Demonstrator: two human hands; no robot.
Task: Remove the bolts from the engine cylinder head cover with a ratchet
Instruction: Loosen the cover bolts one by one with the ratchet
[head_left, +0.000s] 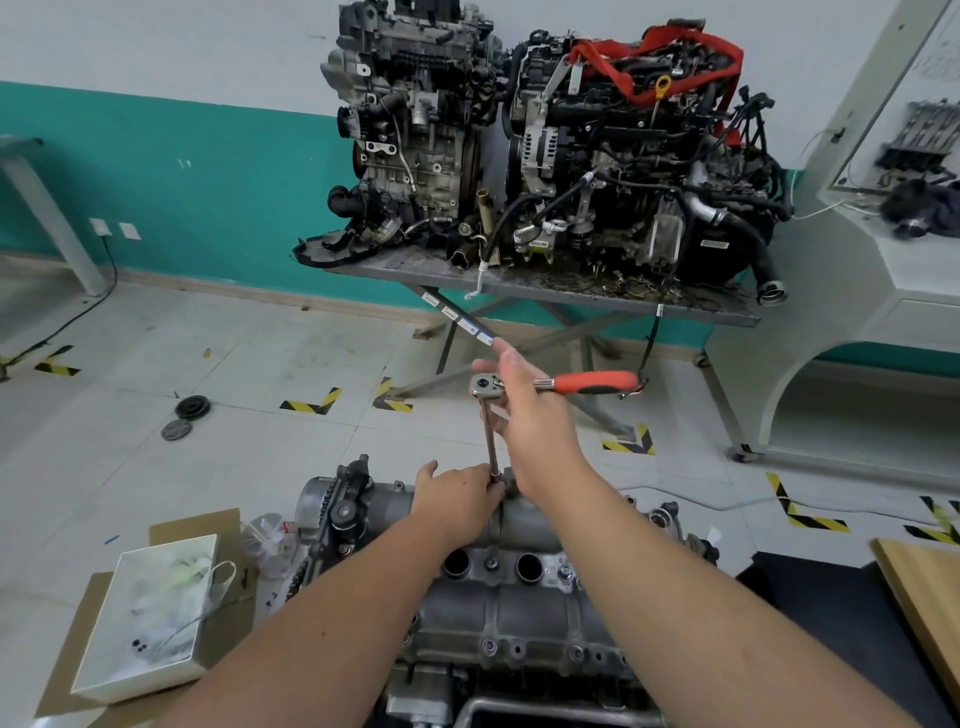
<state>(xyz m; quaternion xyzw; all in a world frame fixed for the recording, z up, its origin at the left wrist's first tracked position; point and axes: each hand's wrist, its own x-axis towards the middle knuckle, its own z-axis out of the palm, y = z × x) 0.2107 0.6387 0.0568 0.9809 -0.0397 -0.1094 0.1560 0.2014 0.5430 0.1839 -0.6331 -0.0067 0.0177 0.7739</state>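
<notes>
The grey cylinder head cover (524, 613) lies in front of me, running away from the camera. A ratchet (592, 383) with a red and black handle sits on a long extension bar (489, 436) that stands upright on the cover's far end. My right hand (535, 415) reaches over the ratchet neck just behind its head, index finger stretched forward. My left hand (457, 499) grips the bottom of the extension bar where the socket meets the cover. A bolt (490, 564) shows between two round holes.
Two engines (571, 145) stand on a metal table (545, 291) at the back. A white box (150, 613) on cardboard lies at the lower left. A wooden board (924, 613) is at the right edge. Pulleys (189, 410) lie on the tiled floor.
</notes>
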